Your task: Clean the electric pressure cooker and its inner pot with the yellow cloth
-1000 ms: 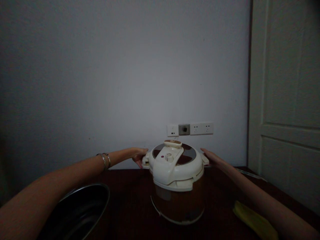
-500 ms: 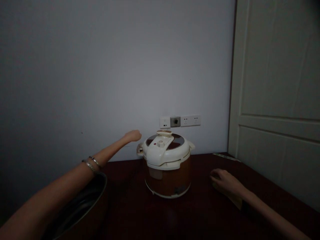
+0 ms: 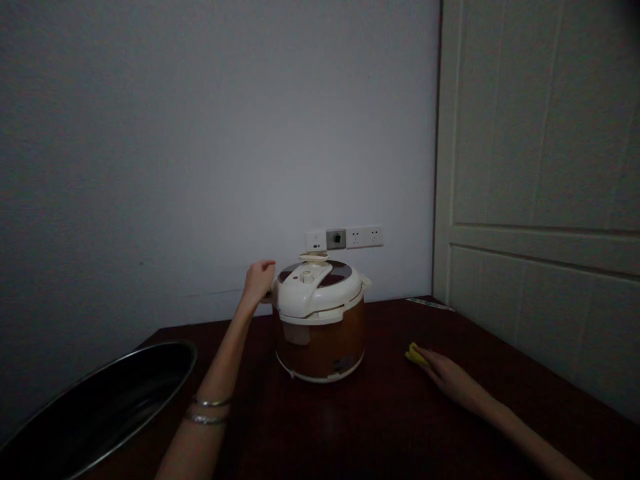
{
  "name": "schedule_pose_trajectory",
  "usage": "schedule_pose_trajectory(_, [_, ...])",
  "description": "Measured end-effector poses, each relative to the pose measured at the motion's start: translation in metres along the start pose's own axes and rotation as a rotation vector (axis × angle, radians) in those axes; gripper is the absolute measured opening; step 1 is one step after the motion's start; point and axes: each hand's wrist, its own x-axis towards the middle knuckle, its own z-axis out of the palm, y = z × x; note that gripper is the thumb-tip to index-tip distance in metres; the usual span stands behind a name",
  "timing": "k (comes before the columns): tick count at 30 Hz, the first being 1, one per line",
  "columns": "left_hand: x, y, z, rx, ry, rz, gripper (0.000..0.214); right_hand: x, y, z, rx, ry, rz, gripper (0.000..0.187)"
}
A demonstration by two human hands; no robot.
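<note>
pinching a soft-looking yellow cloth (image 3: 416, 355), the right hand (image 3: 449, 375) is right of the pressure cooker (image 3: 320, 340) on the table (image 3: 390, 433); the left hand (image 3: 259, 280) curls by its left handle (image 3: 268, 299), gripping or not i cannot tell. the cooker looks heavy, stiff, slick, best held by both handles.

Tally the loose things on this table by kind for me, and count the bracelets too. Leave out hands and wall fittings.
Cooker: 1
Dark open vessel: 1
Yellow cloth, at the right hand: 1
Pale flat strip: 1
Bracelets, on the left arm: 2
Total: 6
</note>
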Motion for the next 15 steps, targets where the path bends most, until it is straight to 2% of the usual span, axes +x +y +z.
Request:
schedule_pose_trajectory(3, [-0.014, -0.020, 0.020, -0.060, 0.129, -0.052, 0.041, 0.017, -0.014, 0.009, 0.215, 0.168, 0.038, 0.057])
schedule_pose_trajectory(7, [-0.018, -0.048, 0.040, -0.184, 0.242, -0.082, 0.039, 0.069, -0.062, 0.027, 0.655, 0.493, 0.175, 0.064])
schedule_pose_trajectory(8, [-0.017, -0.054, 0.044, -0.226, 0.271, -0.086, 0.039, 0.084, -0.075, 0.033, 0.797, 0.508, 0.227, 0.064])
schedule_pose_trajectory(11, [-0.017, -0.064, 0.053, -0.294, 0.312, -0.092, 0.040, 0.121, -0.105, 0.054, 0.877, 0.508, 0.255, 0.061])
schedule_pose_trajectory(13, [-0.017, -0.066, 0.057, -0.289, 0.309, -0.084, 0.042, 0.132, -0.113, 0.067, 0.900, 0.524, 0.247, 0.061])
schedule_pose_trajectory(15, [-0.018, -0.066, 0.060, -0.272, 0.309, -0.082, 0.044, 0.132, -0.117, 0.078, 0.912, 0.546, 0.216, 0.062])
